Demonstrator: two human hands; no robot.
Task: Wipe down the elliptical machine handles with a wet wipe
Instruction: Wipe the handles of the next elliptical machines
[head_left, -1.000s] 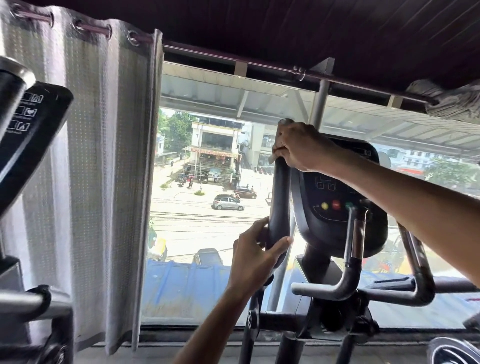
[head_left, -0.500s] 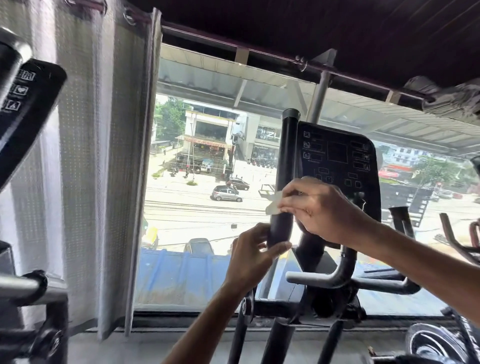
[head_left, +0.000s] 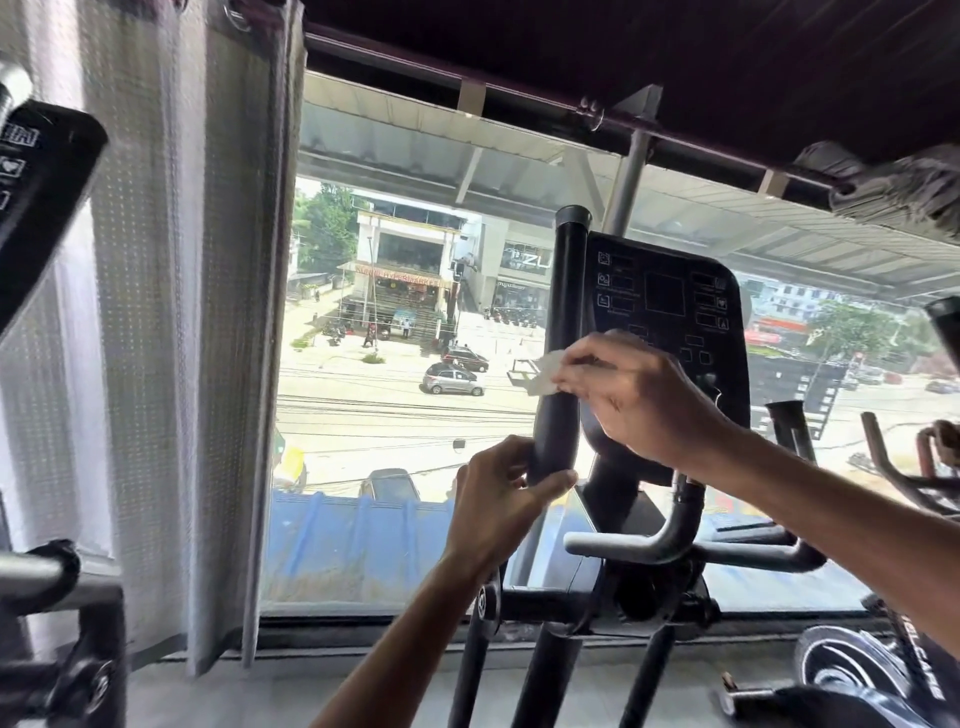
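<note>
**Wet wipe held against the left handle of the elliptical**

At the far left, part of a neighbouring machine's black console (head_left: 41, 208) is seen, tilted and blurred. Beside it a pale grey curtain (head_left: 171, 312) is hung from a dark rod, drawn clear of the window (head_left: 389, 545), through which a sunlit street with parked cars is shown.

Right of centre, the lower part of the elliptical's black upright handle (head_left: 566, 291) is held by the left hand (head_left: 493, 504); its grip is closed round the tube, thumb across the front and fingers curled behind. Just above, at mid-height on the same handle, a small white wet wipe (head_left: 543, 374) is pinched in the grip of the right hand (head_left: 644, 400) and pressed against the handle's left side. The right forearm is stretched in from the lower right, across the elliptical's console (head_left: 665, 296). Below the console, a curved grey fixed handlebar (head_left: 670, 540) is left untouched.
</note>
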